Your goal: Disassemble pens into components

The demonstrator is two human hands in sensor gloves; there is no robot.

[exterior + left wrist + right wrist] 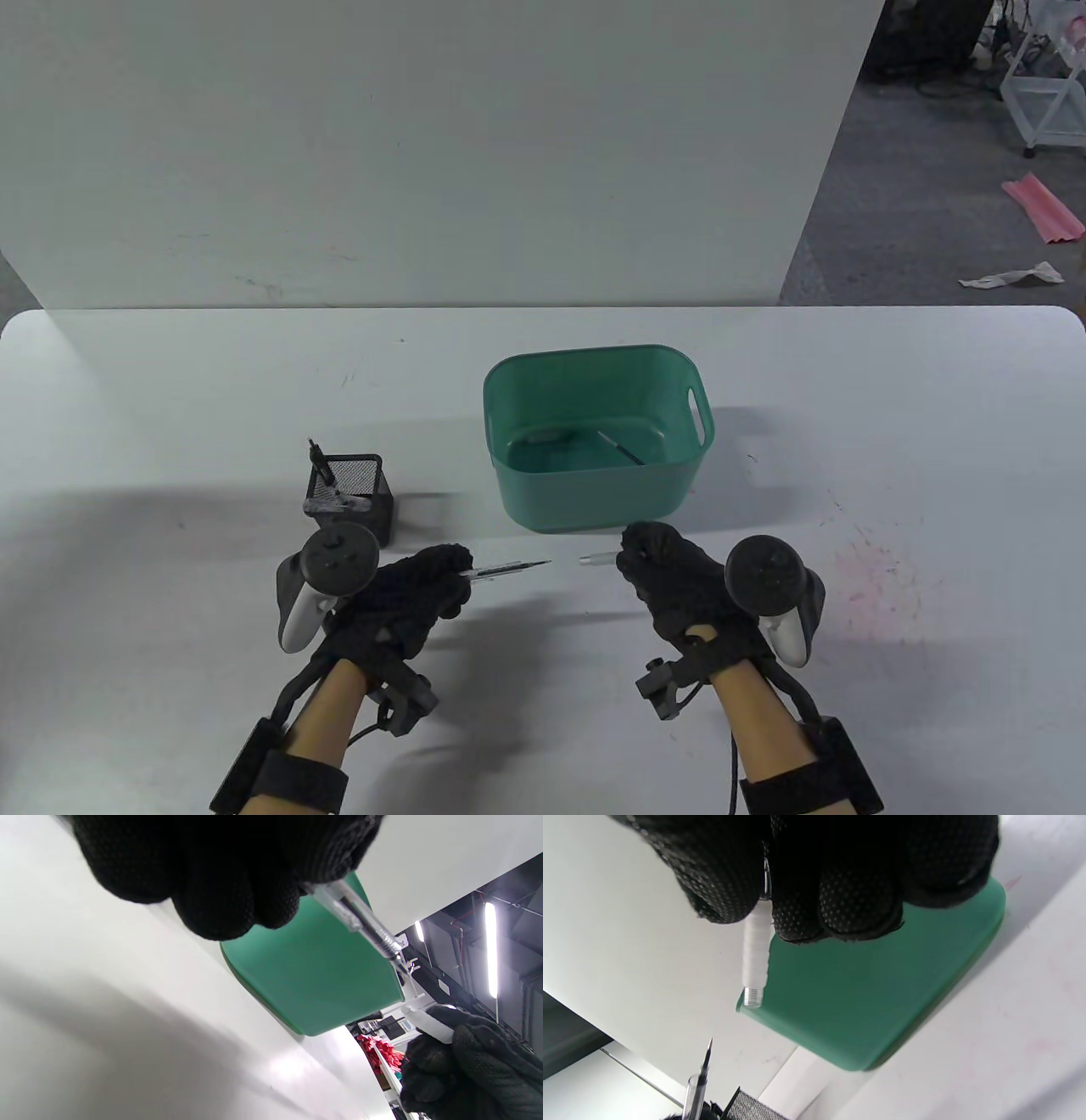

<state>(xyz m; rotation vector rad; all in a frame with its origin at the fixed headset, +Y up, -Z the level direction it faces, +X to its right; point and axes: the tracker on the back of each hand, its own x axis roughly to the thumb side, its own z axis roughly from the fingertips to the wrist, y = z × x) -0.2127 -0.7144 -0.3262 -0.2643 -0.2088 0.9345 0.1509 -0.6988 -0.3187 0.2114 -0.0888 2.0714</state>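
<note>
My left hand [424, 586] grips a clear pen barrel [501, 570] with its black refill tip and spring exposed, pointing right; it also shows in the left wrist view [360, 921] and the right wrist view [696, 1086]. My right hand [657, 560] pinches the pen's white grip section [596, 559] with a threaded end, a short gap from the refill tip; it shows in the right wrist view [755, 959] and the left wrist view [428, 1022]. Both hands hover above the table in front of the green bin [594, 437].
The green bin holds a black pen part [624, 447] and a small clear piece [543, 438]. A black mesh pen holder [352, 497] with a pen [321, 463] stands left of the bin, just beyond my left hand. A white wall stands behind the table.
</note>
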